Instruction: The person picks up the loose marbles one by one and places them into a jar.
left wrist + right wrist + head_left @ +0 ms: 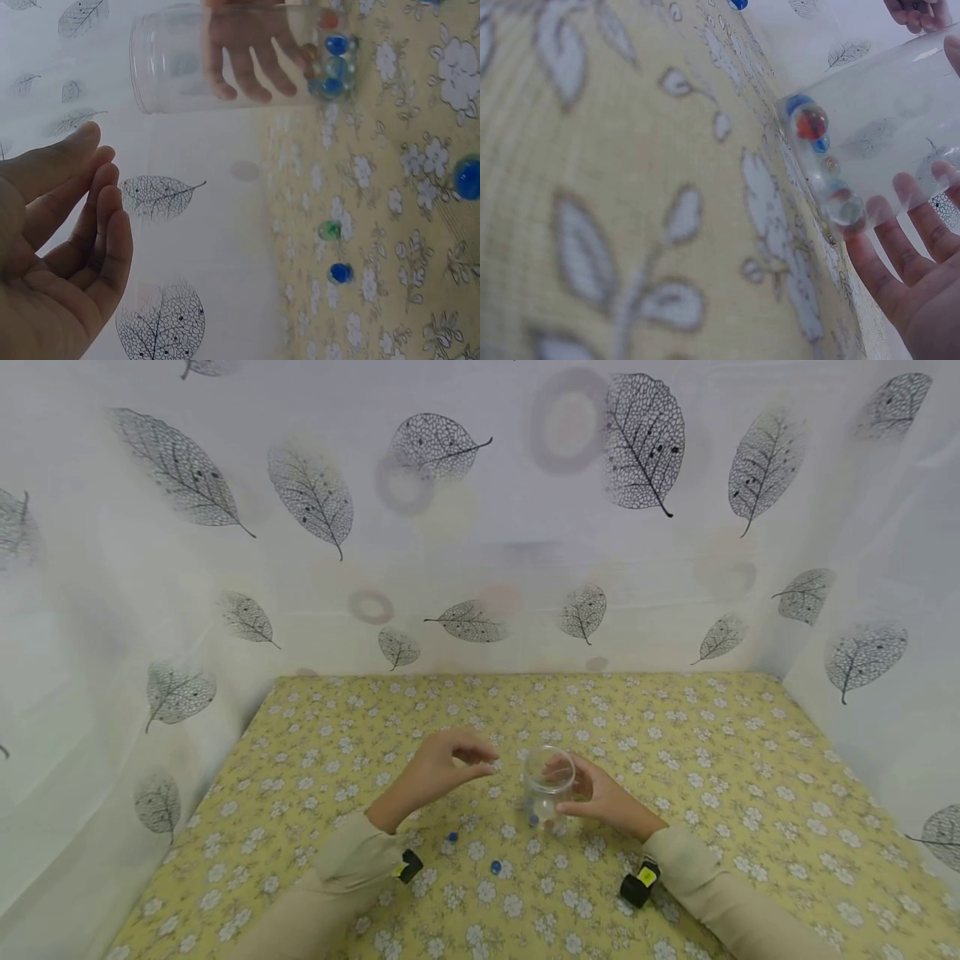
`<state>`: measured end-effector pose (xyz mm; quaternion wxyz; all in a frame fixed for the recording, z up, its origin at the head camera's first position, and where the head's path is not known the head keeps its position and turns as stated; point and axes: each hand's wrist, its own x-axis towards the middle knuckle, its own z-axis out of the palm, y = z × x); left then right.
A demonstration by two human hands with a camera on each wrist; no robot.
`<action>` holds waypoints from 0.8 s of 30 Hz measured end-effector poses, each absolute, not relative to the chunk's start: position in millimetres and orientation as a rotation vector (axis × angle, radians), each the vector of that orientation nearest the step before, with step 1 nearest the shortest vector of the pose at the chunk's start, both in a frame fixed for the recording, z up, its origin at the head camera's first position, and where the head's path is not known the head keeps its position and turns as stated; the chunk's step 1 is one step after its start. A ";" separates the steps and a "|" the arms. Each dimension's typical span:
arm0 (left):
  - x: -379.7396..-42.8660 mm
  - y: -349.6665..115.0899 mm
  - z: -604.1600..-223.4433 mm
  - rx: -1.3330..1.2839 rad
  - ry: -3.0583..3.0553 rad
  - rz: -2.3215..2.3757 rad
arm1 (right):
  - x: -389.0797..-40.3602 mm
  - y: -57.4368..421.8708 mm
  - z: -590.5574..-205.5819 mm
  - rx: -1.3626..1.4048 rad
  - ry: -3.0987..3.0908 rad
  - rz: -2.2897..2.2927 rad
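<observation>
My right hand [603, 797] grips a clear, open-topped plastic jar [549, 783], thumb on one side and fingers spread along the other. The jar stands upright on the cloth. Several glass marbles [336, 67] lie at its bottom, blue, clear and reddish; one orange-red marble [811, 122] shows through the wall in the right wrist view. To the left of the jar, my left hand [438, 767] hovers over the cloth, fingers loosely bent and thumb near their tips. Nothing shows between them. A blue marble [453, 837] lies near the left forearm.
Another blue marble [496, 867] sits between the two forearms. A green marble [330, 229] lies beside a blue one in the left wrist view. Yellow flowered cloth [360, 727] covers the table, and white leaf-printed curtains [510, 543] rise behind and at both sides.
</observation>
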<state>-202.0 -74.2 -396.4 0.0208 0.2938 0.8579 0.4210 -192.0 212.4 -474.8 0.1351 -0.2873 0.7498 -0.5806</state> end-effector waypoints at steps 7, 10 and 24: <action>-197.7 -94.0 -401.0 0.958 2.660 1.279 | -192.2 212.1 -475.0 -0.855 2.177 -1.678; -195.7 -99.5 -403.6 0.966 2.659 1.248 | -192.1 211.9 -475.0 -0.857 2.172 -1.685; -186.5 -120.4 -424.8 0.819 2.590 1.138 | -193.0 211.6 -475.5 -0.832 2.208 -1.656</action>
